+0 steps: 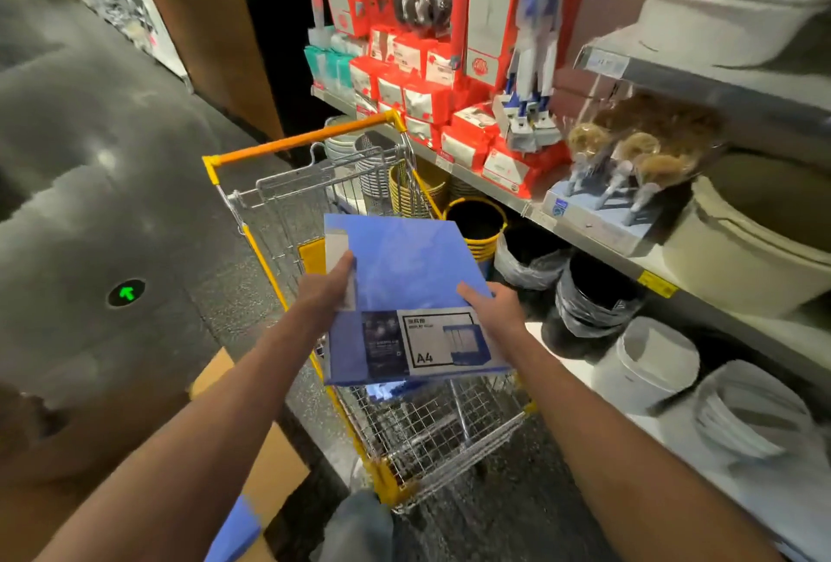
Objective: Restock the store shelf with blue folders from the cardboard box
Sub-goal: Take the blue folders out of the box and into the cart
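The cardboard box point(274, 467) sits lowest and nearest, at the person's left, with one blue folder point(231, 530) showing inside it. Above the shopping trolley point(449, 435), both hands hold a second blue folder, the held folder point(404, 269); its thick edge suggests a pack, but the count cannot be told. The left hand point(326, 292) grips its left edge, thumb on top. The right hand point(494, 309) grips its right edge in the same way. The held folder lies nearly flat. Its long axis runs away from the person, with the A4 label point(443, 345) at the near end and the far end pointing towards the trolley handle. The store shelf point(598, 242) lies to the right of both hands, so the right hand is nearer to it. Judgement: placement requires a swing to the right.
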The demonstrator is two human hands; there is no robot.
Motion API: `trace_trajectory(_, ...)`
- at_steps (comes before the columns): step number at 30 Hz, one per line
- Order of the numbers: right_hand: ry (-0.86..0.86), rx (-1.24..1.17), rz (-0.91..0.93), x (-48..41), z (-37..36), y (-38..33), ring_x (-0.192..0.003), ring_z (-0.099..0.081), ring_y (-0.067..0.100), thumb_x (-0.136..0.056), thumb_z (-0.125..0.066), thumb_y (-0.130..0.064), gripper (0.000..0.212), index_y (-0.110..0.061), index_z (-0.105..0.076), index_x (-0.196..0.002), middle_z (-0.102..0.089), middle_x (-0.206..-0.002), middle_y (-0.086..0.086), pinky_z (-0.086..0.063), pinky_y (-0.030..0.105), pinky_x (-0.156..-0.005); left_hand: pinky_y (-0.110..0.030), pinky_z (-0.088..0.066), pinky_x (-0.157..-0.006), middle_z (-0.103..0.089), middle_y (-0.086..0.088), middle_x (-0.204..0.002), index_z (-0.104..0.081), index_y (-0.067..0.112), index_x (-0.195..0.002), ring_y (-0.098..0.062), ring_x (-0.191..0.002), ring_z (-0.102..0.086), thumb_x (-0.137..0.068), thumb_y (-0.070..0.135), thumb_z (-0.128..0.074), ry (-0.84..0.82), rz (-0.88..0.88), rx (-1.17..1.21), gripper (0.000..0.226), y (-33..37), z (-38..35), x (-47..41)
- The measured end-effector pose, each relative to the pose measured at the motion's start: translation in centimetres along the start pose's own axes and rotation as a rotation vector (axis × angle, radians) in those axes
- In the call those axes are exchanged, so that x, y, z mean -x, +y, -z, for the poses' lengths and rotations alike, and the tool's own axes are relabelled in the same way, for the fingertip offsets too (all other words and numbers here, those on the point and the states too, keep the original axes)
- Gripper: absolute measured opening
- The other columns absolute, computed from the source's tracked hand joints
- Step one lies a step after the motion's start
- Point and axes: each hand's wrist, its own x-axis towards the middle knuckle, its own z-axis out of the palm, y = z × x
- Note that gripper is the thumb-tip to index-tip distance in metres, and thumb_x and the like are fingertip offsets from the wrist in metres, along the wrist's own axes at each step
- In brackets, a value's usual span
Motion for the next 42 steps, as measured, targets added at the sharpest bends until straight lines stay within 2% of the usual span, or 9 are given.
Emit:
trace_trajectory(3, -0.011, 0.163, -0.033, -2.7, -1.2, 0.6, -0.089, -0.057, 0.024, -0.093, -0.067, -0.036, 0.024, -0.015, -0.062, -0.103, -0.061, -0.092, 0.0, -0.041, 0.034, -0.074, -0.047, -0.059, -0.087, -0.069, -0.016, -0.119, -0.063, -0.005, -0.123, -0.033, -0.104, -0.07, -0.074, 0.067, -0.075, -0.003, -0.014, 0.005, 0.087, 0.1, -1.5, -2.4)
trace_trajectory(6, -0.016, 0.389, -0.066, -6.6, -3.3, 1.2, -0.113, -0.058, 0.032, -0.093, -0.061, -0.043, 0.055, -0.011, -0.049, -0.136, -0.059, -0.123, 0.007, -0.047, 0.037, -0.089, -0.047, -0.057, -0.088, -0.068, -0.017, -0.118, -0.061, -0.006, -0.124, -0.036, -0.106, -0.068, -0.086, 0.06, -0.069, 0.007, 0.006, -0.029, 0.076, 0.6, -3.4, -6.2)
trace_trajectory(18, -0.085, 0.572, -0.315, -15.4, -9.0, 5.1, -0.14, -0.04, 0.031, -0.095, -0.062, -0.037, 0.072, -0.012, -0.029, -0.154, -0.041, -0.153, 0.014, -0.037, 0.042, -0.114, -0.047, -0.049, -0.096, -0.062, -0.024, -0.129, -0.051, 0.002, -0.131, -0.043, -0.118, -0.06, -0.093, 0.059, -0.058, 0.188, 0.159, -0.209, 0.068, -3.6, -10.2, -18.9)
trace_trajectory(24, -0.13, 0.487, -0.417, -16.8, -8.9, 5.4, -0.135, -0.048, 0.029, -0.095, -0.062, -0.043, 0.076, -0.019, -0.024, -0.156, -0.044, -0.152, 0.014, -0.043, 0.043, -0.11, -0.046, -0.05, -0.091, -0.063, -0.028, -0.125, -0.046, -0.005, -0.134, -0.044, -0.112, -0.062, -0.1, 0.051, -0.052, 0.09, 0.168, -0.325, 0.066, -5.8, -15.3, -21.9)
trace_trajectory(28, -0.147, 0.503, -0.476, -17.9, -8.7, 5.1, -0.134, -0.05, 0.027, -0.101, -0.055, -0.037, 0.068, -0.016, -0.023, -0.157, -0.041, -0.154, 0.012, -0.042, 0.036, -0.105, -0.038, -0.042, -0.066, -0.069, -0.025, -0.098, -0.046, -0.017, -0.129, -0.041, -0.092, -0.068, -0.105, 0.048, -0.044, -0.094, 0.126, -0.538, 0.069, -8.0, -16.6, -23.7)
trace_trajectory(31, -0.16, 0.522, -0.507, -18.8, -9.0, 5.1, -0.135, -0.049, 0.026, -0.102, -0.052, -0.036, 0.064, -0.016, -0.024, -0.156, -0.042, -0.154, 0.01, -0.042, 0.034, -0.105, -0.034, -0.047, -0.062, -0.063, -0.011, -0.068, -0.07, -0.001, -0.09, -0.034, -0.073, -0.068, -0.102, 0.055, -0.043, -0.29, 0.015, -0.816, 0.064, -9.6, -16.4, -25.5)
trace_trajectory(33, -0.17, 0.543, -0.527, -18.8, -9.3, 5.2, -0.13, -0.053, 0.026, -0.103, -0.051, -0.036, 0.062, -0.017, -0.025, -0.156, -0.043, -0.154, 0.008, -0.045, 0.031, -0.097, -0.031, -0.052, -0.067, -0.065, -0.003, -0.063, -0.07, 0.011, -0.073, -0.023, -0.066, -0.067, -0.099, 0.064, -0.043, -0.406, -0.052, -1.003, 0.065, -9.5, -16.1, -25.7)
trace_trajectory(37, -0.19, 0.595, -0.512, -18.3, -9.8, 5.1, -0.125, -0.055, 0.026, -0.103, -0.051, -0.039, 0.059, -0.017, -0.03, -0.153, -0.049, -0.149, 0.008, -0.044, 0.037, -0.104, -0.026, -0.046, -0.06, -0.064, 0.003, -0.063, -0.068, 0.019, -0.072, -0.012, -0.057, -0.06, -0.097, 0.072, -0.036, -0.479, -0.155, -1.128, 0.067, -8.9, -15.6, -25.6)
trace_trajectory(42, -0.226, 0.594, -0.451, -16.8, -9.9, 3.9, -0.106, -0.061, 0.022, -0.103, -0.052, -0.033, 0.059, -0.013, -0.03, -0.154, -0.049, -0.148, 0.012, -0.047, 0.031, -0.092, -0.032, -0.051, -0.067, -0.063, -0.001, -0.066, -0.064, 0.014, -0.068, -0.025, -0.07, -0.067, -0.1, 0.066, -0.032, -0.448, -0.205, -1.115, 0.069, -8.1, -14.1, -24.1)
